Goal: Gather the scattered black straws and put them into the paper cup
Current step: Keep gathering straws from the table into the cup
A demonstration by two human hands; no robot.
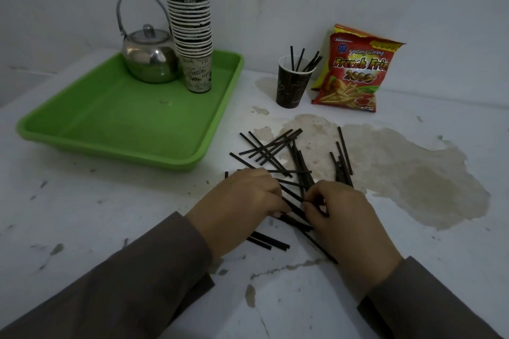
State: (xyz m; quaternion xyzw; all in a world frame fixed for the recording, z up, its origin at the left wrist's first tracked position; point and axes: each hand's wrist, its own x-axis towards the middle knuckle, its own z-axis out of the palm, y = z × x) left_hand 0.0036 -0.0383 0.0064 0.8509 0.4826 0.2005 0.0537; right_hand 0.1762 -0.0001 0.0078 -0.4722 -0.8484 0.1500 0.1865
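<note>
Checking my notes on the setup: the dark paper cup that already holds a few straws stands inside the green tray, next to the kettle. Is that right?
Not quite. The head view shows the dark paper cup holding a few straws standing on the bare table, outside the green tray, beside the snack bag. Next to the kettle in the tray is the stack of cups.

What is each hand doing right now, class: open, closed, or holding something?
Left hand: fingers curled onto the black straws on the table, gathering them.
Right hand: fingers pinched shut on a few black straws.
</note>
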